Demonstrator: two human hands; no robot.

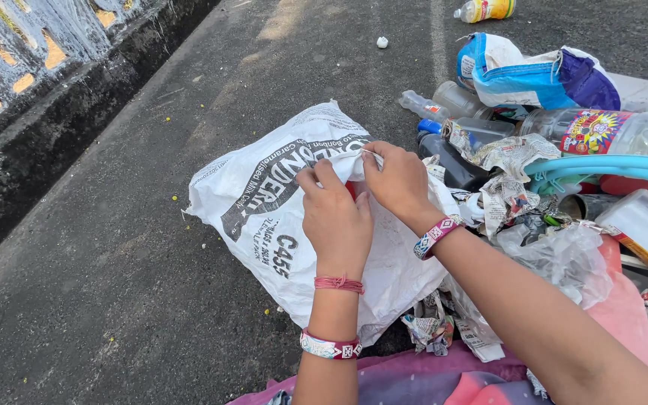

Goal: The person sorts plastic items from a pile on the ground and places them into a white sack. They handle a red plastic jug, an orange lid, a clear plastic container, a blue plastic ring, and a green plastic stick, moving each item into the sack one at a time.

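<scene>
A white woven sack (264, 202) with black printing lies on the asphalt in front of me, partly filled. My left hand (335, 217) grips the sack's upper edge from the near side. My right hand (397, 180) pinches the same edge just to the right, holding a thin white string at the rim. Both wrists wear red and patterned bands. The sack's opening is hidden under my hands.
A heap of litter lies to the right: clear plastic bottles (609, 131), a dark bottle (451, 161), crumpled newspaper (508, 154), a blue and white bag (534, 75), a light blue hose (609, 166), clear plastic film (564, 255). A low dark kerb (54, 127) runs along the left. Pink cloth (444, 379) lies below.
</scene>
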